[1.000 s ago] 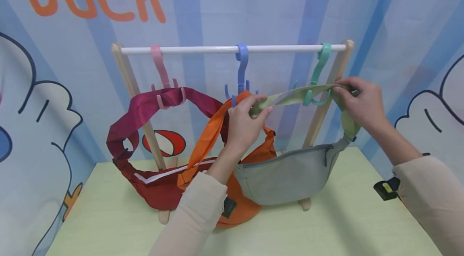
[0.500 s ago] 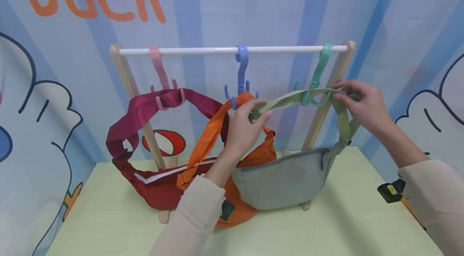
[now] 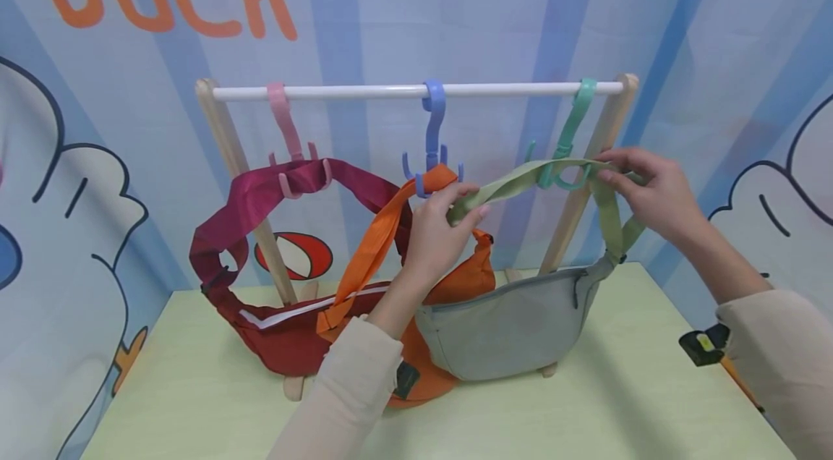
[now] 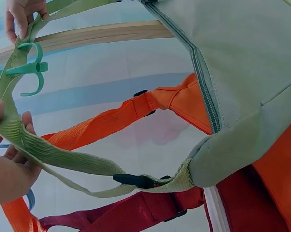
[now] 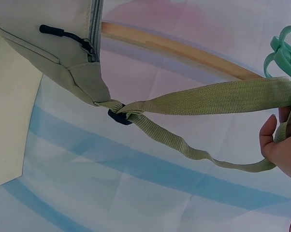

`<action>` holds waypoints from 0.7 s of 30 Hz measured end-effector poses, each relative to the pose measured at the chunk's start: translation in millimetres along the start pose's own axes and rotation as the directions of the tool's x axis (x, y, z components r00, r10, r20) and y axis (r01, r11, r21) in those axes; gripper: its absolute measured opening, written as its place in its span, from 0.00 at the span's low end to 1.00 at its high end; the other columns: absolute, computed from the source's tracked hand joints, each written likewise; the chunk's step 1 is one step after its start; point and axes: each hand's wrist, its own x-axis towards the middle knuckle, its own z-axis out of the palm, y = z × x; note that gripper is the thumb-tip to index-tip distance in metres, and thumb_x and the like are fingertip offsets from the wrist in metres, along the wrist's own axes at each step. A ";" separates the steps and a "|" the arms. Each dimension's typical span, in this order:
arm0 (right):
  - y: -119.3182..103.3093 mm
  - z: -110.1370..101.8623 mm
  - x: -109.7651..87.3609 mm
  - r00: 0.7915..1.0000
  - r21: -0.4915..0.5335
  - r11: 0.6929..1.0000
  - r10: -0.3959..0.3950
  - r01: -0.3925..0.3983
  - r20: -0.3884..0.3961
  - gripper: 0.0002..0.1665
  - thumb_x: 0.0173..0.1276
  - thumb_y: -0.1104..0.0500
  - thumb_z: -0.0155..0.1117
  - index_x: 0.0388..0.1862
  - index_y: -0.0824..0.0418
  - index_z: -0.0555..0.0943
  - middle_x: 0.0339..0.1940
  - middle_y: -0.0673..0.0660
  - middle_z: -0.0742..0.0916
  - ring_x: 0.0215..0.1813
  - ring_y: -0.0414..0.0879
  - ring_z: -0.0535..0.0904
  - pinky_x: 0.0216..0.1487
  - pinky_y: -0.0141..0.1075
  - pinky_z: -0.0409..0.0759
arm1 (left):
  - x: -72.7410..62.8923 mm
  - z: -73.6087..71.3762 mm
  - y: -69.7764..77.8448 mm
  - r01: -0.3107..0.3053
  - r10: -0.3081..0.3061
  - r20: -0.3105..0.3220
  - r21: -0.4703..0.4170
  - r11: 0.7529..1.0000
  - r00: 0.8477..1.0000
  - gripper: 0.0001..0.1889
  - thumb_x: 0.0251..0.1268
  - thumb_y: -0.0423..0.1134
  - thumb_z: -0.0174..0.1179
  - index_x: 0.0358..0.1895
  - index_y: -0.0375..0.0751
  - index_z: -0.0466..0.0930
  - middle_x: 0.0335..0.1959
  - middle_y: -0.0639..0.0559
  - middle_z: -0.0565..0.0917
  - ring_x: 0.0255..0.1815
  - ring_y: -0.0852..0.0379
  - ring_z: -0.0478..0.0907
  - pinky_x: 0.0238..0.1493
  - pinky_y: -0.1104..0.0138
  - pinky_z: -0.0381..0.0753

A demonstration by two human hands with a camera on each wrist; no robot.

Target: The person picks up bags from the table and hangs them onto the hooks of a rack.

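A light grey sling bag [image 3: 507,333] hangs by its pale green strap [image 3: 517,181], which runs across the prongs of the green hook [image 3: 575,120]. To the left of that hook, my left hand [image 3: 437,228] pinches the strap between thumb and fingers. My right hand [image 3: 654,189] pinches it just right of the hook. In the left wrist view, a curved prong of the green hook [image 4: 32,68] overlaps the strap between both hands. The right wrist view shows the strap doubled into two bands [image 5: 218,99] from a black buckle [image 5: 120,116] at the bag's end.
A white rail [image 3: 364,92] on wooden posts carries the hooks. An orange bag's strap [image 3: 377,236] hangs on the blue hook [image 3: 434,120], partly behind my left arm. A red bag [image 3: 286,348] hangs from the pink hook [image 3: 286,124]. Below is a pale green table [image 3: 195,402].
The strap has dropped slightly onto the green hook, and the grey bag hangs a little lower and further left. My right hand has shifted slightly downward; both hands keep their pinch.
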 end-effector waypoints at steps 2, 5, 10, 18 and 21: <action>0.0 -0.1 0.3 1.000 0.001 1.000 0.001 -0.001 0.007 0.22 0.70 0.49 0.50 0.54 0.61 0.74 0.43 0.58 0.79 0.42 0.36 0.72 0.41 0.34 0.72 | 0.0 0.3 -0.7 -0.008 0.008 -0.003 0.005 1.000 1.000 0.16 0.60 0.41 0.61 0.50 0.41 0.78 0.37 0.49 0.81 0.33 0.53 0.73 0.28 0.71 0.72; -0.1 -0.5 0.9 1.000 -0.013 1.000 0.009 -0.009 0.014 0.22 0.71 0.48 0.48 0.54 0.62 0.74 0.46 0.59 0.79 0.42 0.41 0.73 0.38 0.30 0.72 | -0.3 0.6 -0.9 -0.011 0.011 -0.005 0.006 1.000 1.000 0.16 0.60 0.41 0.61 0.50 0.41 0.78 0.37 0.49 0.81 0.32 0.54 0.72 0.28 0.71 0.72; 1.1 0.1 1.2 0.999 -0.018 1.000 0.022 -0.021 0.037 0.23 0.71 0.48 0.47 0.51 0.64 0.75 0.48 0.61 0.79 0.42 0.47 0.72 0.35 0.29 0.72 | -1.1 0.5 -0.6 -0.001 0.001 -0.002 0.004 1.000 1.000 0.16 0.60 0.41 0.60 0.50 0.41 0.78 0.37 0.49 0.80 0.32 0.55 0.72 0.29 0.72 0.72; 3.9 1.4 -0.6 0.999 -0.008 1.000 0.003 -0.002 0.040 0.23 0.71 0.48 0.48 0.53 0.63 0.75 0.44 0.59 0.80 0.40 0.42 0.72 0.33 0.28 0.71 | -4.0 1.0 -0.3 0.021 -0.021 0.007 0.007 1.000 1.000 0.17 0.60 0.41 0.61 0.51 0.41 0.78 0.39 0.49 0.80 0.33 0.56 0.73 0.30 0.72 0.73; 4.5 0.9 -1.9 0.999 -0.004 1.000 -0.012 0.013 0.043 0.21 0.70 0.50 0.50 0.54 0.62 0.75 0.40 0.59 0.79 0.39 0.42 0.72 0.33 0.29 0.71 | -4.8 1.2 -1.1 0.021 -0.021 0.006 0.010 1.000 1.000 0.17 0.60 0.41 0.61 0.52 0.41 0.78 0.41 0.49 0.80 0.34 0.57 0.73 0.32 0.72 0.74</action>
